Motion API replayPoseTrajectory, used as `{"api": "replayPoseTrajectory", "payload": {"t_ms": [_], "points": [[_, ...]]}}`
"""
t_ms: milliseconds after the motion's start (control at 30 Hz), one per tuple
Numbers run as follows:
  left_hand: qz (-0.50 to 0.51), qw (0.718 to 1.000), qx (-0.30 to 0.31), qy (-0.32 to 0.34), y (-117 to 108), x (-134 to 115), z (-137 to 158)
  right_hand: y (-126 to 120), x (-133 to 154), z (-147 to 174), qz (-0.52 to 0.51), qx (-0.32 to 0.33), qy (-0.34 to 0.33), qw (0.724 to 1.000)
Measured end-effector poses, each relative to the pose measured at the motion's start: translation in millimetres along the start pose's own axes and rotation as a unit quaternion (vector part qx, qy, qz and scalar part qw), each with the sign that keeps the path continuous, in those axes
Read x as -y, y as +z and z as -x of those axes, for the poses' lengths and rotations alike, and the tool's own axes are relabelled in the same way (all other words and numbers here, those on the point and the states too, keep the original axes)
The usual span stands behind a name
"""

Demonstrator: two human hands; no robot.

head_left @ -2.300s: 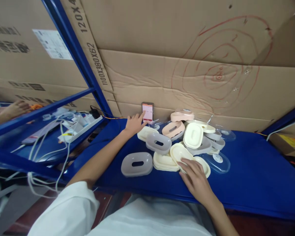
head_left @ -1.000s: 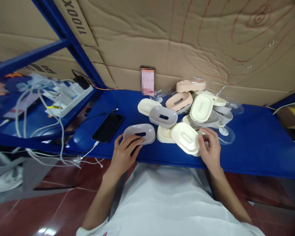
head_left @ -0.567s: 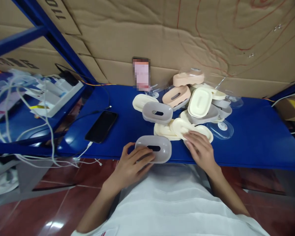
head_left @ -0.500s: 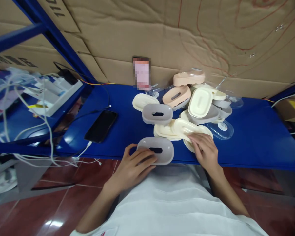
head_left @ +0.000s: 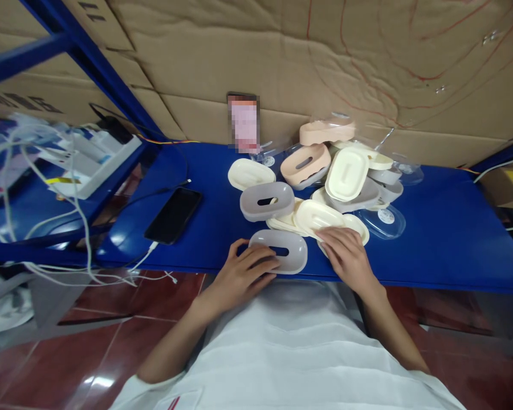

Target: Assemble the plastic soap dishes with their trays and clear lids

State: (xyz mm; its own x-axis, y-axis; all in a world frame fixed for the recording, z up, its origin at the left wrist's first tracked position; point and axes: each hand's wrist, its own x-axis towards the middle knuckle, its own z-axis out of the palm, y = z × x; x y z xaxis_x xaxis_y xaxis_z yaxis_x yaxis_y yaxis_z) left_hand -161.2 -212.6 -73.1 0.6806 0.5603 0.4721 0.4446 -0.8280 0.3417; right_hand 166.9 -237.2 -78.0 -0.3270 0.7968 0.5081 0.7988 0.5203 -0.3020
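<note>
A grey oval soap dish [head_left: 297, 251] with a slot in its base lies at the blue shelf's front edge. My left hand [head_left: 250, 270] grips its left end, with fingers over the inside and the thumb at the rim. My right hand [head_left: 346, 253] is closed on the near edge of a cream oval soap dish piece [head_left: 318, 216], its fingertips partly hidden. That piece lies on other cream pieces [head_left: 357, 226]. Just behind is a second grey soap dish [head_left: 260, 212], tilted over the cream stack, and a cream insert [head_left: 250, 173] sits behind that.
Peach soap dishes [head_left: 305, 165], a pale cream one [head_left: 346, 173] and clear lids [head_left: 380, 222] are heaped at the back. A black phone [head_left: 174, 216] with a white cable lies left. Another phone [head_left: 243, 122] leans on the cardboard wall. Tangled cables [head_left: 79, 210] hang farther left.
My left hand has shifted the near grey dish slightly right and away from me. The grey dish behind has tilted and moved a little left. My right hand stays on the cream piece.
</note>
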Motion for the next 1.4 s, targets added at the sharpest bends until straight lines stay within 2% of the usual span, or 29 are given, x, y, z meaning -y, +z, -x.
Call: {"api": "replayPoseTrajectory", "payload": {"t_ms": [200, 267, 367, 467, 533, 600, 733, 833, 900, 1000, 1100, 1233, 1400], "points": [[-0.014, 1.000, -0.003, 0.019, -2.5, -0.5, -6.4, -13.4, 11.6, 8.8, -0.026, -0.096, -0.023, 0.995], [-0.017, 0.999, -0.020, 0.022, -2.7, 1.5, -6.6, -23.3, 19.3, 18.1, -0.035, -0.097, -0.028, 0.994], [-0.018, 0.998, -0.059, 0.009, -6.3, 5.1, 0.2, -39.9, 30.4, 37.1, -0.079, -0.036, -0.048, 0.995], [-0.012, 0.992, -0.124, -0.028, -13.5, 7.0, 11.9, -48.8, 37.0, 49.2, -0.106, 0.047, -0.061, 0.991], [-0.008, 0.983, -0.174, -0.062, -17.9, 5.7, 17.5, -45.1, 39.0, 46.7, -0.097, 0.083, -0.068, 0.989], [-0.011, 0.978, -0.193, -0.075, -20.1, 2.4, 18.6, -33.3, 40.4, 35.3, -0.082, 0.102, -0.079, 0.988], [-0.032, 0.990, -0.135, -0.013, -14.8, -2.7, 10.7, -2.1, 43.7, 2.2, -0.081, 0.117, -0.133, 0.981], [-0.019, 0.994, -0.110, 0.007, -5.0, 0.0, 4.4, 7.2, 42.5, -8.0, -0.086, 0.087, -0.178, 0.976], [-0.019, 0.994, -0.107, 0.007, 1.2, 3.3, 1.9, 4.3, 39.1, -3.2, -0.076, 0.038, -0.168, 0.982], [-0.036, 0.994, -0.097, 0.024, 6.6, 6.0, 0.0, -4.7, 35.6, 9.8, -0.060, -0.025, -0.118, 0.991], [-0.044, 0.995, -0.085, 0.037, 5.7, 6.7, 0.0, -7.1, 38.7, 11.6, -0.017, 0.002, -0.098, 0.995], [-0.048, 0.995, -0.084, 0.015, -4.4, 12.4, 6.1, 3.7, 48.9, -9.1, 0.046, 0.071, -0.120, 0.989], [-0.035, 0.996, -0.065, -0.053, -17.1, 26.9, 20.0, 21.8, 59.3, -33.9, 0.042, 0.068, -0.134, 0.988]]}}
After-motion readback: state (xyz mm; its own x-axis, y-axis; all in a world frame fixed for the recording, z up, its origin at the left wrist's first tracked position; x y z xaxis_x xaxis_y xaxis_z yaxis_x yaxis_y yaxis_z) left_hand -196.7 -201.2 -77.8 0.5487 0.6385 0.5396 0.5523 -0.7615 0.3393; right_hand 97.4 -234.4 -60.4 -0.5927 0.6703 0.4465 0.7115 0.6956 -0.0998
